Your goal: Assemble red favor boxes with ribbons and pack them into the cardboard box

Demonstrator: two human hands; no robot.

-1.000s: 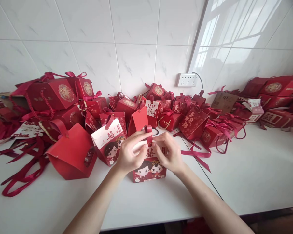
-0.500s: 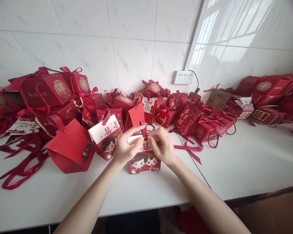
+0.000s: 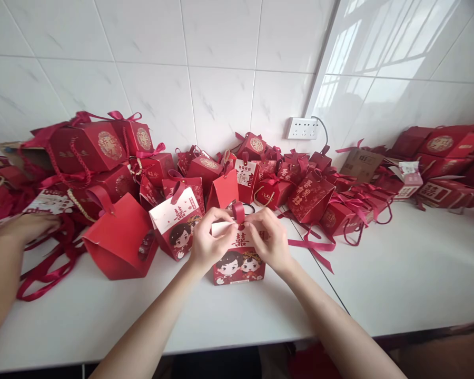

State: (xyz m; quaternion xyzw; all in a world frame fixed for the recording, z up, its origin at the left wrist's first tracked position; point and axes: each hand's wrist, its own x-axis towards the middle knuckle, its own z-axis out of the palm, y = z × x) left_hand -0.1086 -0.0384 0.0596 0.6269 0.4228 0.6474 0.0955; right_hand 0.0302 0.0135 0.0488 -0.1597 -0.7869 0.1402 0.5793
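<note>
A small red and white gift box (image 3: 239, 263) with a cartoon couple on its front stands on the white counter (image 3: 398, 284) before me. My left hand (image 3: 207, 239) and my right hand (image 3: 270, 239) pinch its top flaps together on either side of the red ribbon loop (image 3: 239, 211). Both hands are closed on the box top. A similar cartoon box (image 3: 174, 223) leans just left of my left hand.
Several red gift boxes and loose ribbons are heaped along the tiled wall, with a large plain red box (image 3: 120, 239) at left. Another person's arm (image 3: 8, 247) reaches into the pile at far left. A wall socket (image 3: 301, 128) sits behind. More boxes (image 3: 438, 158) lie far right.
Another person's arm has come into view at the far left. My hands stay pinched on the box top, pressing the flaps closer round the ribbon loop.
</note>
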